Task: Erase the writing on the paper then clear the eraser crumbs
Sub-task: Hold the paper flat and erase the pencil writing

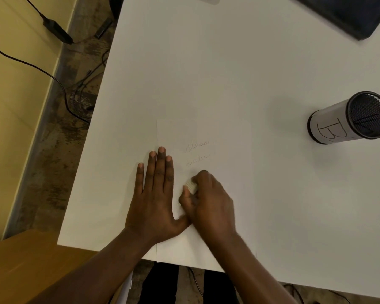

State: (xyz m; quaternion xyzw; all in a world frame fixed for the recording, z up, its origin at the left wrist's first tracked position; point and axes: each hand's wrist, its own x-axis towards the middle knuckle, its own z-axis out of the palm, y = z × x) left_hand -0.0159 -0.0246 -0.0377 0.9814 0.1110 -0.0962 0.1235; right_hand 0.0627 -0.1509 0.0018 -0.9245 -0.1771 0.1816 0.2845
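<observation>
Left hand (156,194) lies flat, fingers spread, on the paper (224,137); right hand (208,200) pinches the eraser (190,185) below the writing (198,154).

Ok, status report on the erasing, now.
Left hand flat on white paper sheet. Right hand gripping small white eraser below faint pencil writing. Writing not yet erased. Nothing in the way.

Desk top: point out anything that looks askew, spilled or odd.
The mesh pen cup, wrapped in a label marked B, leans sharply toward the camera at the right side of the table; that may only be wide-angle distortion. The paper overhangs the near table edge slightly. Nothing is spilled.
</observation>
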